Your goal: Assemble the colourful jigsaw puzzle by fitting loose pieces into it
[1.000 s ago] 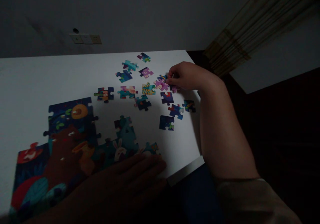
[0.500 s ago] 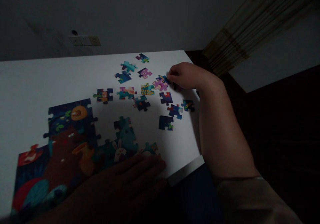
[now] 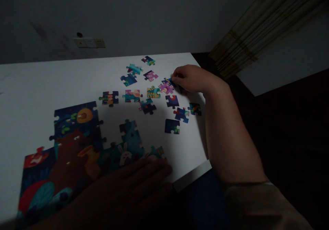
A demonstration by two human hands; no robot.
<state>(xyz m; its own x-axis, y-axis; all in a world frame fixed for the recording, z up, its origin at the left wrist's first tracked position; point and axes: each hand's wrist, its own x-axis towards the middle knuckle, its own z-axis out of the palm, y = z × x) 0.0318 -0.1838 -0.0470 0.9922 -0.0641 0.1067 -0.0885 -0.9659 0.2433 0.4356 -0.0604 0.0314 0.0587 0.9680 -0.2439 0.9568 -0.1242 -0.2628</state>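
A partly joined jigsaw puzzle [image 3: 74, 144] with a brown bear and a white rabbit lies at the near left of the white table [image 3: 38, 86]. My left hand [image 3: 128, 185] rests flat on its lower edge, fingers stretched out. Several loose pieces lie scattered at the table's right side, among them a blue piece [image 3: 172, 126] and a teal piece [image 3: 133, 68]. My right hand [image 3: 191, 78] reaches to the far right of the table, its fingers curled and pinching at a pink and purple piece [image 3: 166, 86].
The table's right edge [image 3: 203, 96] runs close under my right forearm, and its near corner [image 3: 192, 177] is by my lap. A wall with sockets [image 3: 89, 42] stands behind the table. A curtain [image 3: 257, 28] hangs at the upper right. The room is dim.
The view has shifted slightly. My right hand's fingers have closed further on the pink and purple piece; my left hand has stayed flat on the puzzle.
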